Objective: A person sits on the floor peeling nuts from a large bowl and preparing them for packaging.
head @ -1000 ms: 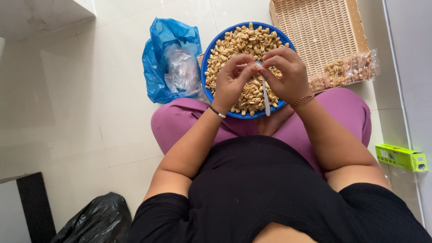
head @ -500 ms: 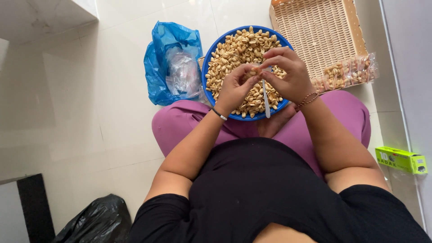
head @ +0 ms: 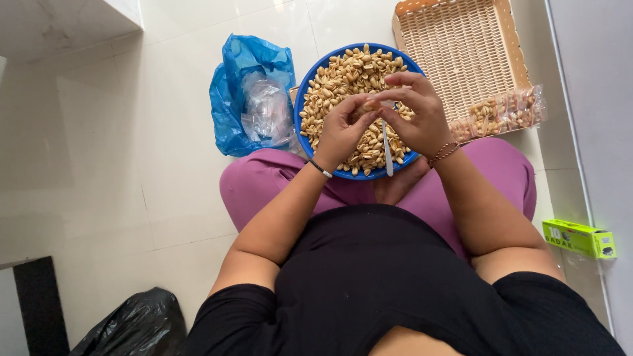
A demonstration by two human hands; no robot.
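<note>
A blue bowl (head: 304, 99) heaped with pale nuts (head: 343, 79) rests on my purple-clad lap. Both hands meet over the bowl's middle. My left hand (head: 343, 130) and my right hand (head: 417, 115) pinch a single nut (head: 372, 105) between their fingertips. A thin white tool (head: 388, 148) hangs down from my right hand over the bowl's near rim. A dark band circles my left wrist and a beaded bracelet my right.
A crumpled blue plastic bag (head: 254, 92) with clear plastic inside lies left of the bowl. A woven basket tray (head: 461, 53) with a clear bag of nuts (head: 501, 115) sits at the right. A green box (head: 579, 237) lies far right; a black bag (head: 132, 326) is at bottom left.
Both hands stay together over the bowl, fingers shifting slightly around the nut. The view has tilted a little; nothing else has moved.
</note>
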